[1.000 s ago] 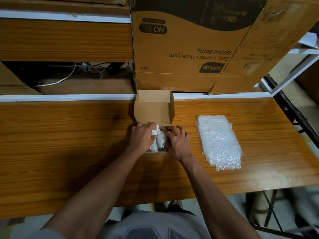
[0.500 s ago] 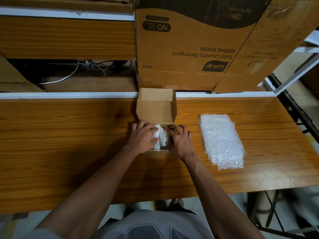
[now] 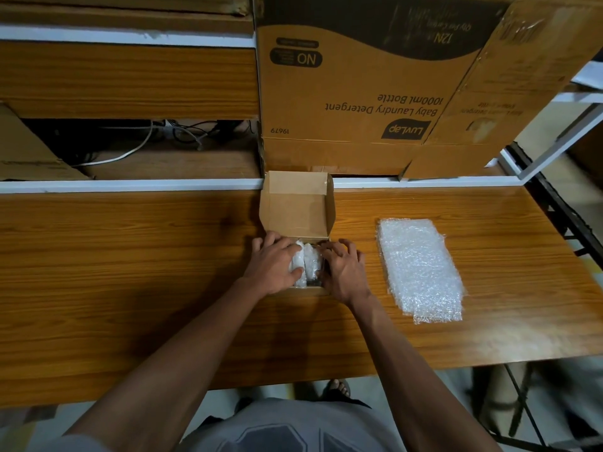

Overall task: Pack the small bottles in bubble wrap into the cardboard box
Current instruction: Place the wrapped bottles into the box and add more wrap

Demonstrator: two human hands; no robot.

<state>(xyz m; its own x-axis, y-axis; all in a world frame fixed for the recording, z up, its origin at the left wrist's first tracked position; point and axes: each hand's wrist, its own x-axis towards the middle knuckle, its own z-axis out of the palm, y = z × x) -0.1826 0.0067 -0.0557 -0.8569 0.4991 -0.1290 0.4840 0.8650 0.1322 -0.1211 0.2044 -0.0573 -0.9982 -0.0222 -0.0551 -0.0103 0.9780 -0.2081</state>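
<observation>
A small cardboard box [image 3: 295,216] stands open at the table's middle, its lid flap upright at the back. Inside lie bubble-wrapped small bottles [image 3: 310,261], white and side by side, with something dark showing at their near end. My left hand [image 3: 272,267] lies over the box's left side, forefinger and thumb curled round the left bundle. Over the box's right edge sits my right hand [image 3: 346,274], its bent fingertips pressing down beside the right bundle. Both hands hide most of the box's side walls.
A loose sheet of bubble wrap [image 3: 421,269] lies flat on the wooden table [image 3: 130,272], right of the box. Large cartons [image 3: 352,93] stand behind on a shelf, and cables [image 3: 137,148] lie in the recess at back left. The table's right edge meets a metal frame [image 3: 561,210].
Both hands stay at the box and shift only slightly on the wrapped bottles. The bundles sit a little lower and straighter between the hands. The view has moved a little.
</observation>
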